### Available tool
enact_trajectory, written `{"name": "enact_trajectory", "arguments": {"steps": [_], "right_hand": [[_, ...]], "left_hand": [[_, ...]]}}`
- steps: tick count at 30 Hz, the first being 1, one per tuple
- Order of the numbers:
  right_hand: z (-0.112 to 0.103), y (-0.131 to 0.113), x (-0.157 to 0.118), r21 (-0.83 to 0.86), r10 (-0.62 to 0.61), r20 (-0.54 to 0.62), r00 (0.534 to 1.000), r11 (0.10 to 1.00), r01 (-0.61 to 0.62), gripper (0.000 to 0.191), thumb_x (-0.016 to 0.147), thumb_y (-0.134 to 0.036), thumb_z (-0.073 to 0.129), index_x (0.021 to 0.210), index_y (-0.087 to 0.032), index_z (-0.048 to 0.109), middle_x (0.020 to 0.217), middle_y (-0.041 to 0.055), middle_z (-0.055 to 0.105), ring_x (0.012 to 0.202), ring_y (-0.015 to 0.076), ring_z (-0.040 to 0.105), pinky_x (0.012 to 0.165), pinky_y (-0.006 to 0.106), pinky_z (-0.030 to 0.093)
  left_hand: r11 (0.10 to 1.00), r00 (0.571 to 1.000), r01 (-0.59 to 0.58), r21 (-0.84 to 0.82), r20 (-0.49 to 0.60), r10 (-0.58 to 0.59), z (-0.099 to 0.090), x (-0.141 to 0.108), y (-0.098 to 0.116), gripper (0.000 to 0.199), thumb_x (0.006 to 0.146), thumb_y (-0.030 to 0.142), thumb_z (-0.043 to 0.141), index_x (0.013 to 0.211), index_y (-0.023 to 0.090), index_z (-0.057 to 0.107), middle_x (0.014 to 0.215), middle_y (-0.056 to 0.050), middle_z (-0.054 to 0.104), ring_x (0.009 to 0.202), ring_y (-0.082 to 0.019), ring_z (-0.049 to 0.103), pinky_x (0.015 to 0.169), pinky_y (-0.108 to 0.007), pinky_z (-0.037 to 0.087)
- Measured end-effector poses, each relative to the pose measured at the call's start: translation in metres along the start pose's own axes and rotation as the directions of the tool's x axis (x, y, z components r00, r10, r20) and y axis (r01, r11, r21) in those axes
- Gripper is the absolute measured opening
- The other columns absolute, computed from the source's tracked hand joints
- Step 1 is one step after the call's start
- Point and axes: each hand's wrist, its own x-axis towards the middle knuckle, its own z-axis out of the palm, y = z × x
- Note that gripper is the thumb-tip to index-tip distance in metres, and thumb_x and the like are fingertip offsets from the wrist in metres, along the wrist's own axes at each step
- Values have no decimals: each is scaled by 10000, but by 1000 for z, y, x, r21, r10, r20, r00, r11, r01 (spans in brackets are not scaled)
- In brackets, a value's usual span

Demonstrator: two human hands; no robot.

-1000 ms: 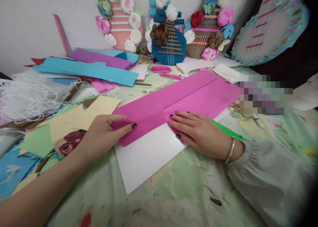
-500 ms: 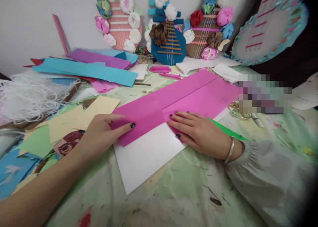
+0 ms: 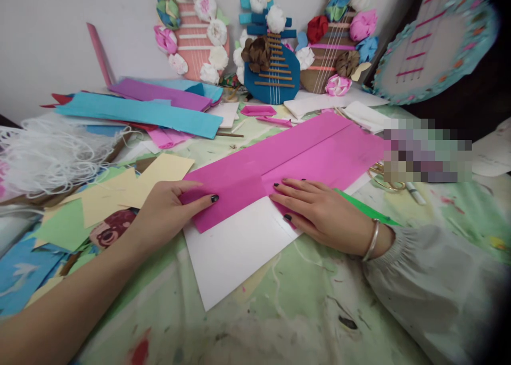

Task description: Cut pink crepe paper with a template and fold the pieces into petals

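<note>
A long sheet of pink paper (image 3: 235, 187), folded lengthwise at its near left part, lies slantwise over a white sheet (image 3: 223, 274). My left hand (image 3: 167, 208) pinches the folded left end, thumb on top and the other fingers mostly hidden behind or beneath. Flat on the pink paper beside the end of the fold rests my right hand (image 3: 319, 208), fingers stretched out and pressing down. A strip of green paper (image 3: 367, 208) pokes out behind my right wrist.
Cream paper scraps (image 3: 109, 195) and a heap of white string (image 3: 59, 155) lie at left. Behind are blue paper strips (image 3: 139, 112) and a blue paper lute (image 3: 273, 77) with flowers. Gold-handled scissors (image 3: 385, 179) and a marker (image 3: 415, 193) lie at right.
</note>
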Motion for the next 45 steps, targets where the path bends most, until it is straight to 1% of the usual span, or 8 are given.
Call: {"name": "enact_trajectory", "arguments": {"steps": [22, 26, 29, 31, 34, 39, 42, 45], "right_hand": [[4, 4, -1, -40, -22, 23, 999, 999, 23, 453, 961, -291, 375, 1401, -197, 422, 1420, 66, 474, 1344, 256, 373, 1074, 486, 364], [3, 3, -1, 16, -11, 14, 1000, 1000, 10, 443, 950, -274, 395, 1385, -203, 441, 1413, 65, 483, 1346, 265, 368, 1073, 514, 356], [-1, 1, 1, 170, 75, -31, 997, 983, -69, 423, 918, -272, 448, 1330, -189, 495, 1372, 88, 525, 1293, 269, 443, 1044, 499, 399], [-5, 1, 6, 332, 202, -59, 978, 928, -171, 407, 896, -300, 492, 1286, -194, 530, 1306, 94, 580, 1199, 259, 538, 993, 464, 459], [-7, 3, 24, 600, 362, -54, 931, 757, -260, 387, 837, -324, 592, 1210, -221, 580, 1203, 73, 646, 1097, 239, 610, 961, 419, 492], [-1, 10, 65, 880, 395, 127, 910, 379, -287, 323, 675, -325, 749, 943, -172, 652, 903, 65, 708, 826, 203, 666, 768, 356, 551], [6, 11, 77, 910, 421, 152, 894, 293, -293, 263, 650, -374, 765, 735, -161, 638, 702, 14, 654, 636, 135, 592, 608, 277, 490], [12, 10, 78, 926, 449, 86, 889, 293, -237, 291, 672, -413, 747, 678, -159, 607, 630, -16, 585, 569, 100, 506, 543, 248, 408]], "left_hand": [[997, 999, 1, -71, 40, 2, -1, 2, 0, 301, 762, 441, 660, 940, 209, 730, 995, -42, 723, 894, -236, 659, 829, -359, 522], [990, 999, 31, -139, 47, -24, -1, 2, 1, 321, 743, 422, 681, 942, 176, 730, 996, -62, 719, 905, -245, 653, 835, -368, 513], [976, 996, 31, -215, 83, -13, -1, 4, 0, 310, 728, 408, 703, 932, 177, 736, 991, -58, 721, 896, -241, 654, 828, -357, 509], [964, 994, 34, -265, 105, -6, -1, 5, -2, 283, 722, 388, 715, 915, 183, 742, 975, -51, 725, 877, -230, 658, 806, -338, 511], [944, 994, 52, -326, 112, -16, 0, 5, -5, 266, 716, 374, 729, 903, 186, 746, 950, -45, 729, 847, -209, 661, 755, -301, 513], [916, 994, 62, -396, 111, -19, 1, 5, -8, 288, 712, 399, 730, 887, 171, 746, 917, -54, 732, 792, -187, 654, 689, -268, 498], [918, 994, 36, -396, 106, 7, 2, 6, -9, 289, 720, 407, 719, 863, 157, 744, 903, -54, 732, 776, -184, 649, 678, -264, 491], [924, 995, -4, -383, 93, 43, 2, 7, -10, 285, 739, 410, 701, 854, 153, 743, 880, -45, 731, 764, -179, 645, 667, -256, 484]]}}
